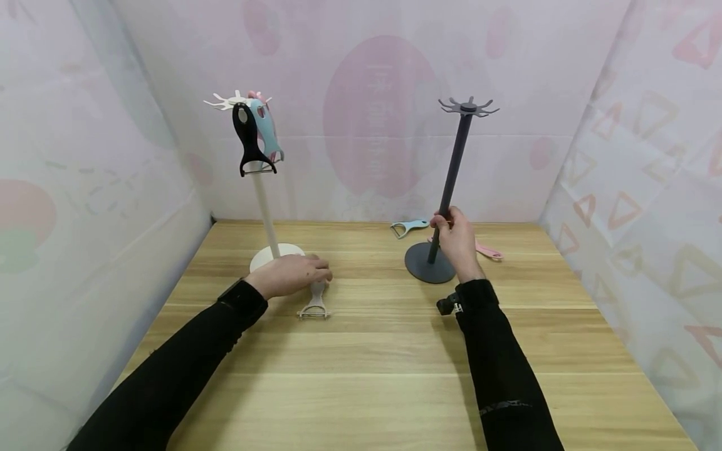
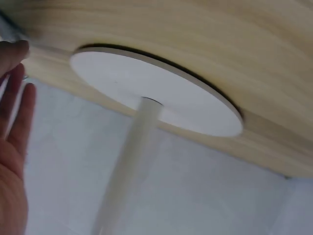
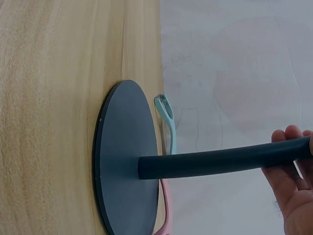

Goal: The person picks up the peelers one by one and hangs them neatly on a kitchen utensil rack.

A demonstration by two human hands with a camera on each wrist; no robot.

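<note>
In the head view my left hand is over the handle end of a grey peeler lying on the table. Its fingers look fairly straight in the left wrist view, and I cannot tell whether they touch the handle. Beside this hand rises a white stand with a round base. A black peeler and a light blue peeler hang from its hooks, with something pink partly hidden behind. My right hand grips the lower pole of a dark grey stand, whose hooks are bare.
Behind the dark stand's base lies another light blue peeler. A pink peeler is partly hidden by my right hand. The wooden table meets printed cloth walls at the back and both sides.
</note>
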